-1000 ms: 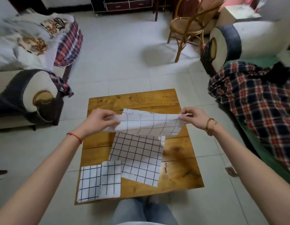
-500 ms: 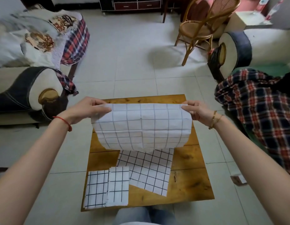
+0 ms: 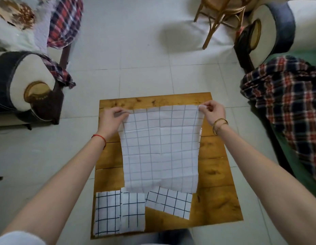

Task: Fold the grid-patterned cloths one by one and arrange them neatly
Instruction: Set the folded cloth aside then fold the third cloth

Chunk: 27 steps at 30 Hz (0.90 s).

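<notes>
A white grid-patterned cloth [image 3: 160, 149] is spread open over the wooden table [image 3: 217, 174], its faint-lined side up. My left hand [image 3: 112, 119] pinches its far left corner and my right hand [image 3: 213, 113] pinches its far right corner. Its near edge overlaps another open grid cloth [image 3: 169, 203] lying underneath, mostly hidden. Two folded grid cloths [image 3: 107, 212] [image 3: 132, 212] lie side by side at the table's near left corner.
A sofa arm [image 3: 24, 85] stands to the left and a second sofa with a plaid blanket [image 3: 286, 106] to the right. A rattan chair [image 3: 222, 16] stands beyond the table on the tiled floor. My knees [image 3: 157, 238] are at the table's near edge.
The cloth was held up, partly folded, above the table. It now hangs fully open and is lowered down over the table, with both hands still on its far corners.
</notes>
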### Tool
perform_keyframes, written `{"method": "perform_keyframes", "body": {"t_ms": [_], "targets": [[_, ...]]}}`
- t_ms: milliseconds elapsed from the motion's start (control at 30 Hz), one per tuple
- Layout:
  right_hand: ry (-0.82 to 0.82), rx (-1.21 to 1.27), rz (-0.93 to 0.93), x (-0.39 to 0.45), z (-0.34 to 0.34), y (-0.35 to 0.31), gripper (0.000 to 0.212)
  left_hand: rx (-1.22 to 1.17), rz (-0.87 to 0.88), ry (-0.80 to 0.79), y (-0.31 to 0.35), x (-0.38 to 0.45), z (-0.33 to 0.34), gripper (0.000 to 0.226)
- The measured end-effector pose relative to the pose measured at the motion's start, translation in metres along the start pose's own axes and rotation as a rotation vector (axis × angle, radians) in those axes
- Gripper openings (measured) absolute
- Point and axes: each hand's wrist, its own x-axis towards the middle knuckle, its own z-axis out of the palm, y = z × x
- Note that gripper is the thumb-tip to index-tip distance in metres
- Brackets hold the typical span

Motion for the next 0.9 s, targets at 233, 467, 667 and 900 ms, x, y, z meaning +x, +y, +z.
{"method": "perform_keyframes", "body": {"t_ms": [233, 467, 667, 900], "targets": [[-0.046, -0.027, 0.049, -0.007, 0.013, 0.032, 0.008, 0.012, -0.026, -0.029, -0.022, 0.002, 0.012, 0.017], [-0.148, -0.038, 0.106, -0.038, 0.024, 0.060, 0.008, 0.006, -0.074, -0.114, -0.057, -0.028, 0.027, 0.024], [-0.258, -0.178, 0.193, -0.070, 0.036, 0.107, 0.003, 0.039, -0.159, -0.188, -0.092, -0.077, 0.060, 0.019], [-0.401, -0.329, 0.236, -0.096, 0.055, 0.156, 0.017, 0.188, -0.311, -0.248, -0.143, -0.115, 0.103, 0.027]]}}
